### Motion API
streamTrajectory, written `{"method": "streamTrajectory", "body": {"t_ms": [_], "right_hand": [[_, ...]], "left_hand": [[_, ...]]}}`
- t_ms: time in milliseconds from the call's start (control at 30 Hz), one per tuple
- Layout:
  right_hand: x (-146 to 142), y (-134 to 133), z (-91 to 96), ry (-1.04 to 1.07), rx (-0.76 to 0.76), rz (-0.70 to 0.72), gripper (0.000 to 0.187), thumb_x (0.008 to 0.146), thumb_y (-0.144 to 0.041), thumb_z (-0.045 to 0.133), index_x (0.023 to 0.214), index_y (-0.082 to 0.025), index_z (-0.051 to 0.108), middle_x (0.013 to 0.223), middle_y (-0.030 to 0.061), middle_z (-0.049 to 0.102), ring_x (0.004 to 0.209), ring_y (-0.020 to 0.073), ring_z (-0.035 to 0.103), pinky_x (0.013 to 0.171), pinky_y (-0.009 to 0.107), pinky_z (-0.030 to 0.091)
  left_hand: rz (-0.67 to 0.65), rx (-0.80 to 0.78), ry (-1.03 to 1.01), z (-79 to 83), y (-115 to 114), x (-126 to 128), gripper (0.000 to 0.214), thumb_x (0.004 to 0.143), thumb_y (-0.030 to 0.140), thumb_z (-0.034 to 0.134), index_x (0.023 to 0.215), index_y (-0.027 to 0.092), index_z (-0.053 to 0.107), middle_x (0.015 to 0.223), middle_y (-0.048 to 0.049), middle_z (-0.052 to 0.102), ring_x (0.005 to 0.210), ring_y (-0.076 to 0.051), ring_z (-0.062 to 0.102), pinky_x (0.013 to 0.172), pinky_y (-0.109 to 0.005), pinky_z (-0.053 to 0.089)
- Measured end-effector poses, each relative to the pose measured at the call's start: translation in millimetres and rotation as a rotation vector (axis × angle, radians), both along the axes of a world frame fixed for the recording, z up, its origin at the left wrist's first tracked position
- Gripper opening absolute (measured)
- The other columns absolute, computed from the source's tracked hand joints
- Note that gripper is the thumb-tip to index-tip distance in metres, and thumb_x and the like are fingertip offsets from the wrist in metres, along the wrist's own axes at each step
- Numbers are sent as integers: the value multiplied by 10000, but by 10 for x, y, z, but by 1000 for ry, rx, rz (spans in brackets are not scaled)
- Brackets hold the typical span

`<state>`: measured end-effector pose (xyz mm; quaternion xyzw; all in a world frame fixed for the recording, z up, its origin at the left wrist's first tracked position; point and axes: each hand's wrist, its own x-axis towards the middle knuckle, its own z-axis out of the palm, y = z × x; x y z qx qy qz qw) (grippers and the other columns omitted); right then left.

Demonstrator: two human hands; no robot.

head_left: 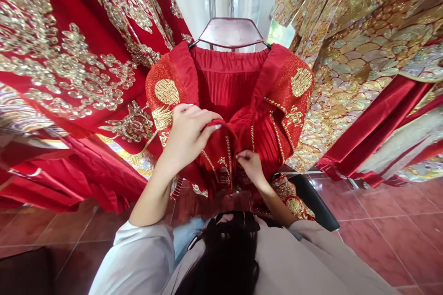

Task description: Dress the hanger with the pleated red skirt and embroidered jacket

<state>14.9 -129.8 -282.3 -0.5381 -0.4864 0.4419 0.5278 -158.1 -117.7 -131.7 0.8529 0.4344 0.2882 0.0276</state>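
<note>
A red dress bodice (pixel 270 133) with gold embroidery, gold beading and pleated lining hangs in front of me on a hanger (pixel 231 32). Its neckline is open toward me. My left hand (pixel 194 129) pinches the fabric edge at the front neckline between thumb and fingers. Lower down and to the right, my right hand (pixel 251 163) has its fingers closed on the front edge of the same garment. Between the two hands the red edge runs in a curve. The fingertips of my right hand are partly tucked against the cloth.
Red cloth with silver beading (pixel 76 64) hangs at the left. A gold scale-patterned garment (pixel 339 69) hangs at the right. A black seat-like object (pixel 314 203) and patterned cloth (pixel 294 203) are near my right arm. The floor has red tiles (pixel 391 226).
</note>
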Motion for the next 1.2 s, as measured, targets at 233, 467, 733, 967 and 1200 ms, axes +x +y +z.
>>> {"method": "streamTrajectory", "body": {"t_ms": [233, 467, 733, 967, 1200], "right_hand": [[-100, -200, 261, 41, 75, 60, 231, 714, -358, 563, 695, -132, 606, 546, -15, 522, 490, 69, 440, 480, 184, 339], [-131, -44, 594, 182, 81, 94, 294, 731, -409, 609, 782, -120, 620, 557, -22, 526, 453, 53, 414, 446, 181, 326], [-83, 68, 445, 144, 74, 110, 233, 678, -331, 631, 611, -121, 558, 557, -23, 494, 520, 53, 391, 524, 187, 339], [-53, 37, -274, -108, -125, 151, 253, 658, -363, 516, 537, -150, 452, 511, -16, 430, 512, 69, 357, 524, 201, 314], [653, -127, -18, -306, -179, 396, 142, 632, -275, 661, 644, -137, 633, 620, 25, 600, 602, 129, 533, 629, 244, 418]], "left_hand": [[-168, -142, 36, -22, -39, -23, 250, 895, 191, 419, 978, 187, 654, 927, -18, 681, 903, -162, 546, 1025, -384, 198], [-214, -204, 61, -114, -13, -39, 248, 912, 202, 414, 986, 203, 650, 934, -15, 673, 963, -169, 530, 1080, -418, 117], [-160, -139, 48, -153, -28, -44, 251, 910, 165, 419, 989, 209, 653, 922, 4, 676, 936, -157, 541, 1073, -407, 151], [-91, -26, -33, -137, -133, -151, 275, 908, 176, 403, 990, 207, 663, 925, -8, 683, 906, -161, 564, 1070, -413, 221], [-231, -98, -119, -75, -55, -355, 258, 878, 172, 435, 1004, 214, 657, 1017, -34, 650, 982, -161, 580, 987, -351, 406]]}}
